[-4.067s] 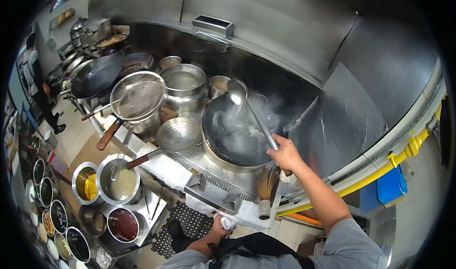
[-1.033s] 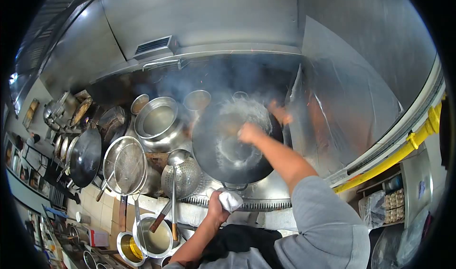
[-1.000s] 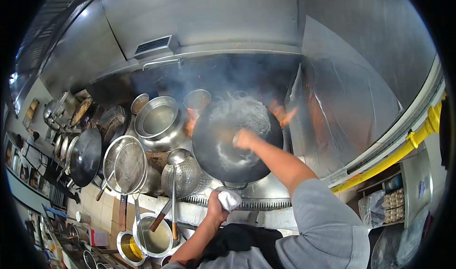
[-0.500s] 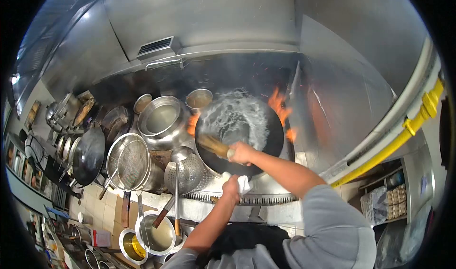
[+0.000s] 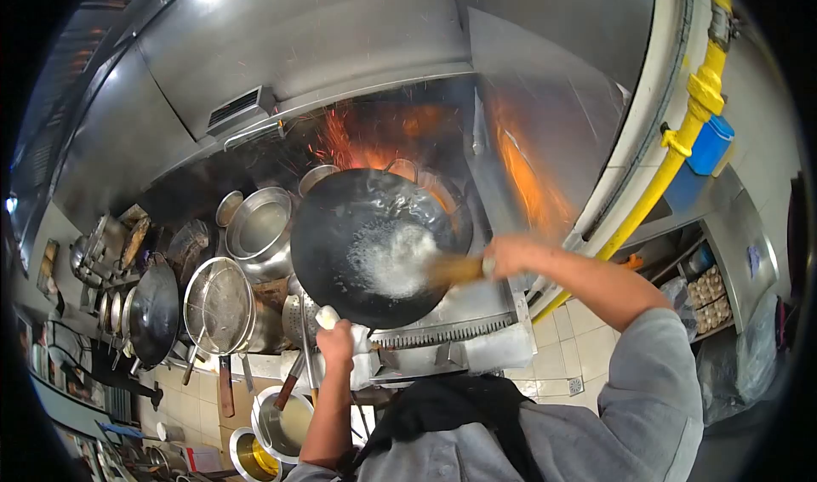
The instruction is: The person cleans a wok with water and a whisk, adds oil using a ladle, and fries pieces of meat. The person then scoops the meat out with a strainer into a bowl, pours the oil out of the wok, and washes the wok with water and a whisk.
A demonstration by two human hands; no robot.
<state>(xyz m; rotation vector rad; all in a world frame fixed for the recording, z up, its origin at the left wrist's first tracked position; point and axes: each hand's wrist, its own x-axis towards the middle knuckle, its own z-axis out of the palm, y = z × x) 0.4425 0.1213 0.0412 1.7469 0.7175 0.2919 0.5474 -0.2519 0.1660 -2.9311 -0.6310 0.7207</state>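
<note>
My left hand [image 5: 334, 343] is closed around the near-left edge or handle of a black wok [image 5: 334, 218], with a white cloth [image 5: 361, 339] in its grip. The wok is tilted above the stove, and foamy white water [image 5: 387, 256] churns inside it. In my right hand [image 5: 512, 256] is a bamboo wok brush [image 5: 458, 269], its blurred bristle end over the wok's right side at the foam. The join between left hand and wok is partly covered by the cloth.
Flames [image 5: 366, 154] and sparks rise behind the wok. To the left stand a metal pot [image 5: 259, 227], a wire strainer [image 5: 219, 303] and another wok [image 5: 155, 316]. Bowls of liquid [image 5: 294, 422] sit at lower left. A yellow pipe [image 5: 647, 205] runs along the right.
The wok has shifted left and tilted, exposing the burner behind it. My right hand has swung right with the brush, and the left has moved left. The view has turned somewhat.
</note>
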